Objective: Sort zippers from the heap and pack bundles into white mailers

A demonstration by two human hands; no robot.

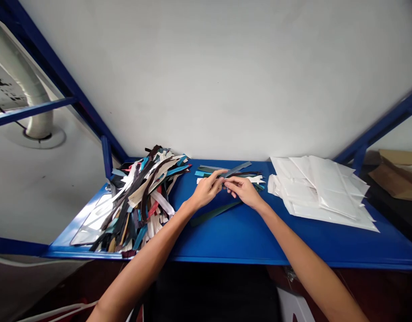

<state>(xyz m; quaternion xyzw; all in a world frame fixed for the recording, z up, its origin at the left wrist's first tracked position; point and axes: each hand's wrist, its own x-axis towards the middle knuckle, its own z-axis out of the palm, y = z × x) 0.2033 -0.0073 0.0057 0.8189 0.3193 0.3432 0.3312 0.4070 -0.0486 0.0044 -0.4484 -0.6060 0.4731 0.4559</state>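
Both hands meet at the middle of the blue tabletop (pixel 232 243), fingers bent and fingertips nearly touching. The left hand (pixel 207 190) has its thumb and fingers closed at the near end of a flat, grey-blue fabric strip (pixel 241 167), and the right hand (pixel 243 190) is drawn into a pinch at that same end; the fingers hide the exact contact, so which hand bears the firmer grip I cannot tell. The grey-blue strip slants away from the fingers, up and to the right, above a small spread of fabric strips in bright blue, white, dark and green (pixel 257 179) lying behind and beside the hands. Nearer the person, a long, dark green fabric strip (pixel 215 214) lies aslant on the tabletop, its upper end close below the right hand. To the left stands a large, tangled heap of narrow fabric strips (pixel 148 192), with black, white, beige, teal, red and brown among them, some reaching the front edge of the tabletop. A pale, flat, shiny sheet or tray (pixel 82 235) shows partly from under the left side of the heap. To the right, well apart from the heap, white, thin, translucent bags or sheets (pixel 329 192) overlap in a loose, fanned stack. Behind the tabletop rises a plain whitish wall (pixel 226 89), with blue metal bars (pixel 88 112) sloping along its sides. Brown paper or cardboard (pixel 397 179) lies at the far right, and a thick, pale hose (pixel 38 105) curves down at the far left.
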